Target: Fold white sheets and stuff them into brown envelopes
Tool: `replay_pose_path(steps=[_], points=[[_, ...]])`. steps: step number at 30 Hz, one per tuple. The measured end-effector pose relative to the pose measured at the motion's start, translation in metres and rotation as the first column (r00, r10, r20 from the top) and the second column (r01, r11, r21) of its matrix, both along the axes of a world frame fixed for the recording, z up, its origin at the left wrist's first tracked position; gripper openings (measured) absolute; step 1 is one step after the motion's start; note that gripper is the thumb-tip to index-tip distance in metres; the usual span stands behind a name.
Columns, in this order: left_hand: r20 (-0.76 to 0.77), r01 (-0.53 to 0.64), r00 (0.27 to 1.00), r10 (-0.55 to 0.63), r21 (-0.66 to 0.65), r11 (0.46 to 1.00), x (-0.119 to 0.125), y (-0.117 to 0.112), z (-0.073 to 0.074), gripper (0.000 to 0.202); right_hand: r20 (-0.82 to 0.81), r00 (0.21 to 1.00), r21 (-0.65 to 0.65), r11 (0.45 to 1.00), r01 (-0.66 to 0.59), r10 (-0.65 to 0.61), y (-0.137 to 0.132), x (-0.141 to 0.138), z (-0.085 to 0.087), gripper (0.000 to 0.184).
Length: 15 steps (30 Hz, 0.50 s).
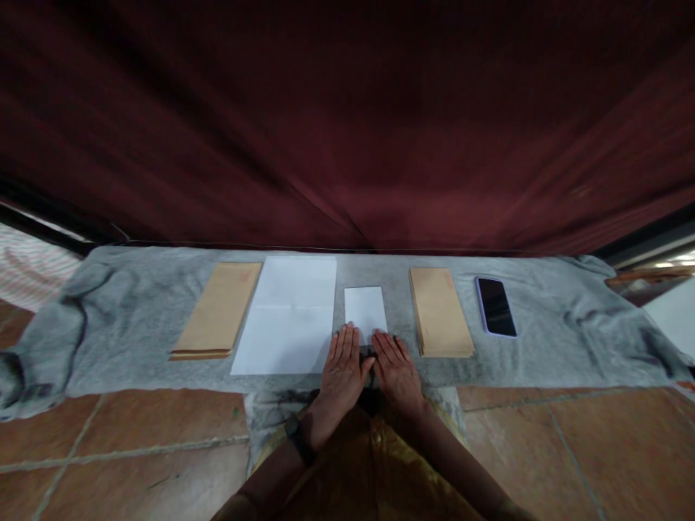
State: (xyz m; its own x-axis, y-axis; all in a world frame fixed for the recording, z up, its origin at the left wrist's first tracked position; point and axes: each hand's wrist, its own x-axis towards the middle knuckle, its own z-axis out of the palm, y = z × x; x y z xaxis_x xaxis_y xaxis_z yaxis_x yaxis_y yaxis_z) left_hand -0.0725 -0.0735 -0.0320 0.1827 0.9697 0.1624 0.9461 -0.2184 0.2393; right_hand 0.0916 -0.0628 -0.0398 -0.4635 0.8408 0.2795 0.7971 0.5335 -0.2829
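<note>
My left hand (343, 365) and my right hand (396, 365) lie flat side by side, fingers stretched out, on the near edge of a small folded white paper (365, 310). Both hands press on the paper and hold nothing. The paper rests on a grey cloth (135, 318) spread over the floor. To its left lies a larger white sheet (287, 315) with a crease across its middle.
A stack of brown envelopes (220, 310) lies at the left, another brown envelope stack (439, 311) at the right. A black phone (496, 306) lies face up further right. A dark red curtain (347, 123) hangs behind. Tiled floor (124, 449) lies in front.
</note>
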Motion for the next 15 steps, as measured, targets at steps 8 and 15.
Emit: replay_pose_path(steps=[8,15], points=[[-0.023,0.028,0.999,-0.029,-0.032,0.999,0.009,0.052,0.0,0.058,-0.001,1.0,0.022,1.0,0.003,-0.003,0.0,-0.001,0.002,0.046],[-0.018,0.173,0.985,-0.173,-0.022,0.985,0.023,0.091,0.005,0.054,-0.017,1.0,-0.009,1.0,0.025,-0.025,0.0,-0.004,0.002,0.037]])
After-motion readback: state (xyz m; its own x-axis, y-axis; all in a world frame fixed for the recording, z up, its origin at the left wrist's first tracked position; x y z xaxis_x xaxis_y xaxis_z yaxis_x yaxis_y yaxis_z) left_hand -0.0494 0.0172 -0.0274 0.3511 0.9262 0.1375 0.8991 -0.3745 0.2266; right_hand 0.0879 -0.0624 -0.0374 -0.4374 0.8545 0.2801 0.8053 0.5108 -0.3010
